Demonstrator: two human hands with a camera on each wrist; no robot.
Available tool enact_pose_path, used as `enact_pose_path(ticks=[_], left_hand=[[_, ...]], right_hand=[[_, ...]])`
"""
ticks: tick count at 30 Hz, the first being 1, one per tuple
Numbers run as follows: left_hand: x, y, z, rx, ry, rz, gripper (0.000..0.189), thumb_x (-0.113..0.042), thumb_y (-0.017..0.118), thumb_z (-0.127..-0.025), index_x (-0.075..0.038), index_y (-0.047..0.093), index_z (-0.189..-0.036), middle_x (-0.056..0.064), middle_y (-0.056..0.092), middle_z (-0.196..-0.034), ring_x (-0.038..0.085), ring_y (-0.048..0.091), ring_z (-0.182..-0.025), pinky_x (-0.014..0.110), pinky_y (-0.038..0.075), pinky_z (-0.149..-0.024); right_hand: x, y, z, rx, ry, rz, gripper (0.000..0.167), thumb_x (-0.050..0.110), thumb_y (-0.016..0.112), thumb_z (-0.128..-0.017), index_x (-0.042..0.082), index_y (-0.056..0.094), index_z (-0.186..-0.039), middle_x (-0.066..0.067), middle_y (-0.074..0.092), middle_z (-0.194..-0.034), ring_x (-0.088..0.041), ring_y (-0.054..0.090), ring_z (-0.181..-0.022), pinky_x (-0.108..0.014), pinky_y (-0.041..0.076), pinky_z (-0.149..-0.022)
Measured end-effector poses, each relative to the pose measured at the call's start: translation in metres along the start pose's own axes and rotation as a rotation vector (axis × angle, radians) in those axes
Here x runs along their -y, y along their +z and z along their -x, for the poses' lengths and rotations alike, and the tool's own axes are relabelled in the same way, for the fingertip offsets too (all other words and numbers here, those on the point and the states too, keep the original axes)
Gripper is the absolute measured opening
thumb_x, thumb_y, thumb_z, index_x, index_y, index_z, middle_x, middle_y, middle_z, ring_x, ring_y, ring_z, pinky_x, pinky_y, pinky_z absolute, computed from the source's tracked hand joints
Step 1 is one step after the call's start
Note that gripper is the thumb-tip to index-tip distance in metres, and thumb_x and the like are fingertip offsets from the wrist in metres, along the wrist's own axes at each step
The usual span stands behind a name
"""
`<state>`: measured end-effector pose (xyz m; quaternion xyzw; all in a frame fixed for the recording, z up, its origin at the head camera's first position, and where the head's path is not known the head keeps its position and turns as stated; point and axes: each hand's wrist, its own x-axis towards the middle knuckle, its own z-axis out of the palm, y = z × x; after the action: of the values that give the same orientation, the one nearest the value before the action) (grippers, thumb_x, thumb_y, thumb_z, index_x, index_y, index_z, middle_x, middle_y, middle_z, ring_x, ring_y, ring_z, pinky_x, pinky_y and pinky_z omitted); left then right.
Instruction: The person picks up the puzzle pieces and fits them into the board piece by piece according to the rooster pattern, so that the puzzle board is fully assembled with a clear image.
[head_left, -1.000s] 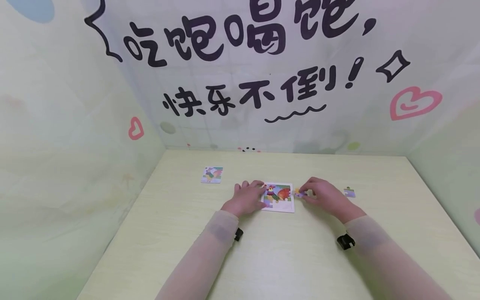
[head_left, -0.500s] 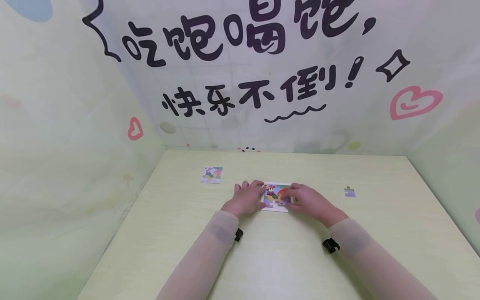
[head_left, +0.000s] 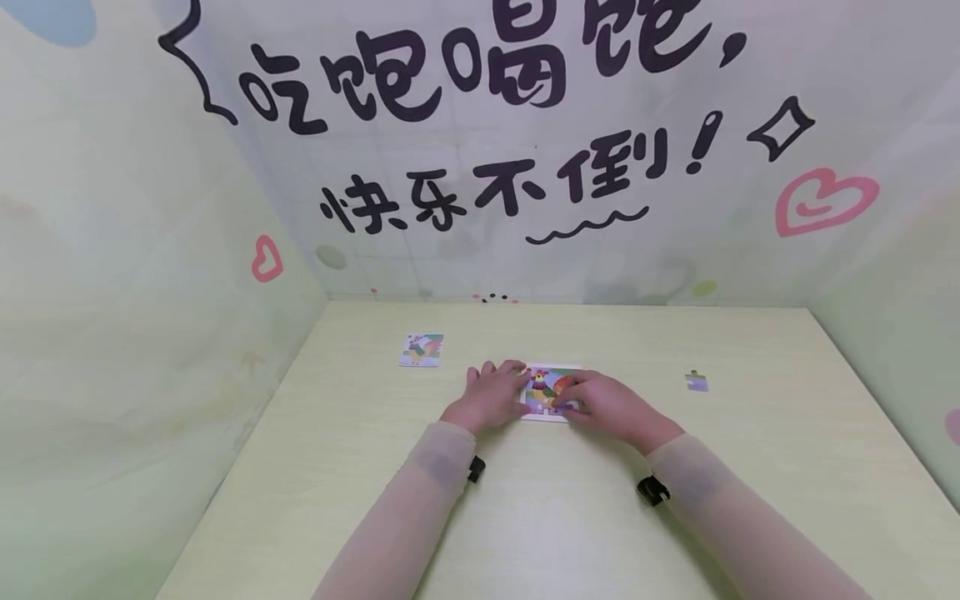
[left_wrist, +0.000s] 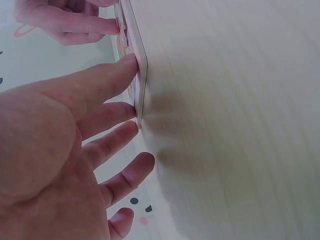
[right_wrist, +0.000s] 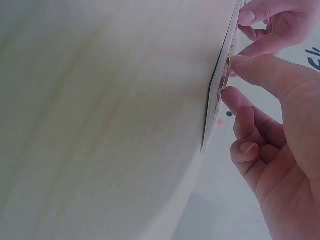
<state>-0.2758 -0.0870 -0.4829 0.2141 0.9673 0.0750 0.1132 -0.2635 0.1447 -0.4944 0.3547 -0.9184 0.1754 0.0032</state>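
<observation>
A white-rimmed puzzle tray (head_left: 543, 418) lies mid-table, bearing a colourful rooster picture (head_left: 540, 383). My left hand (head_left: 493, 398) rests at its left side, thumb on the near edge of the tray and fingers spread toward the far edge, as the left wrist view shows. From the right, my right hand (head_left: 617, 408) reaches over the tray and pinches a puzzle piece (right_wrist: 225, 79) between thumb and index finger, down at the lower right of the picture. Most of that piece is hidden by the fingers. The other right fingers curl in beside it.
Back left on the table lies a square rooster picture card (head_left: 422, 350). A loose puzzle piece (head_left: 697, 382), purple and green, lies to the right of my right hand. Printed cloth walls (head_left: 420, 267) stand behind the table and at both sides.
My right hand has carried the puzzle piece leftward from beside the tray to over the picture's lower right, then slightly further left. My left hand has stayed at the tray's left side.
</observation>
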Motion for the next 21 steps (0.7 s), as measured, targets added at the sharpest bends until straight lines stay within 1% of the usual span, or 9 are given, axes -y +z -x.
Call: enact_pose_path(ticks=[4, 15, 21], left_hand=[[-0.0001, 0.0, 0.0, 0.001, -0.002, 0.011, 0.065, -0.046, 0.068, -0.098, -0.025, 0.048, -0.156, -0.007, 0.036, -0.166, 0.023, 0.043, -0.125, 0.043, 0.03, -0.096], [0.0008, 0.0008, -0.0001, -0.009, 0.005, 0.012, 0.065, -0.046, 0.068, -0.098, -0.025, 0.047, -0.156, -0.007, 0.036, -0.166, 0.023, 0.042, -0.125, 0.042, 0.029, -0.096], [0.0013, 0.0012, -0.0005, -0.008, 0.009, 0.013, 0.065, -0.047, 0.067, -0.098, -0.025, 0.047, -0.156, -0.006, 0.036, -0.166, 0.023, 0.042, -0.125, 0.043, 0.029, -0.096]], right_hand=[[0.0012, 0.0012, -0.0007, -0.008, -0.023, 0.007, 0.015, 0.015, 0.079, -0.091, 0.015, 0.082, -0.106, -0.006, 0.072, -0.111, -0.023, 0.067, -0.102, -0.044, 0.057, -0.092], [0.0029, 0.0031, -0.0027, -0.029, -0.063, 0.08, 0.015, 0.015, 0.081, -0.089, 0.014, 0.083, -0.105, -0.007, 0.073, -0.111, -0.023, 0.068, -0.102, -0.042, 0.058, -0.09], [0.0035, 0.0032, -0.003, -0.031, -0.083, 0.091, 0.015, 0.014, 0.081, -0.089, 0.013, 0.083, -0.104, -0.009, 0.073, -0.11, -0.024, 0.068, -0.099, -0.041, 0.058, -0.087]])
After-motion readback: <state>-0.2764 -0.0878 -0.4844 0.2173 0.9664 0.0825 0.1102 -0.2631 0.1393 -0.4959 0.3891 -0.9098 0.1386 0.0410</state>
